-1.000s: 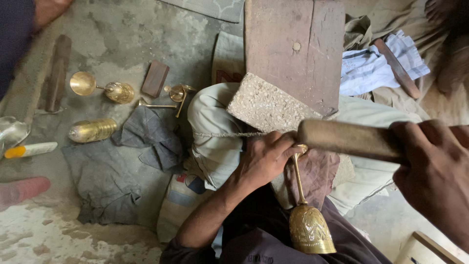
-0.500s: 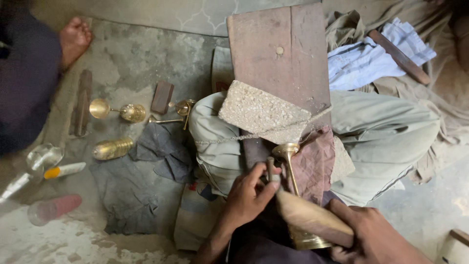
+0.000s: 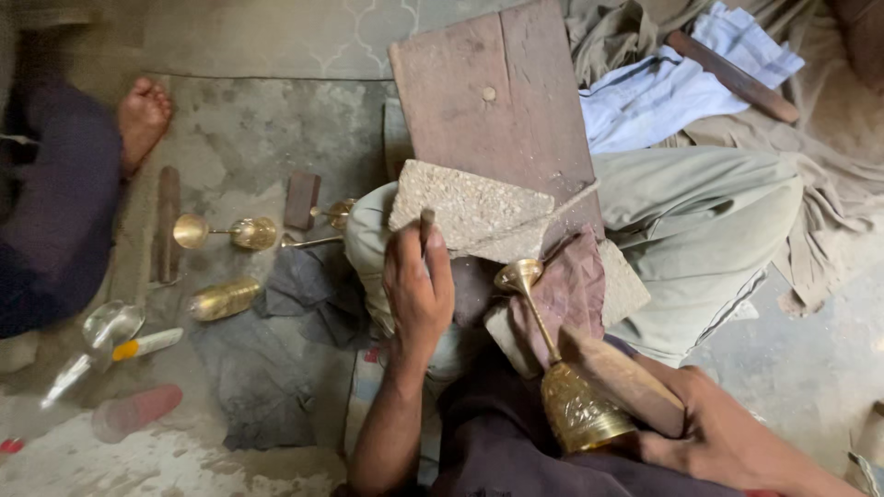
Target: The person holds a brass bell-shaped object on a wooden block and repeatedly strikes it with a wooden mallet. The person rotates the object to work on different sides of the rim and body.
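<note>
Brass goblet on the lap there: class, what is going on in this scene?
A person sits cross-legged on the floor. The right hand grips a wooden mallet beside a brass goblet lying across the lap. The left hand holds a small tool against a rough stone slab. More brass pieces lie on the floor.

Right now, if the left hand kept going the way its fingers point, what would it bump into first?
The left hand points up the picture, gripping a small dark tool. Straight ahead lies the rough stone slab, which it probably already touches; depth is unclear.
</note>
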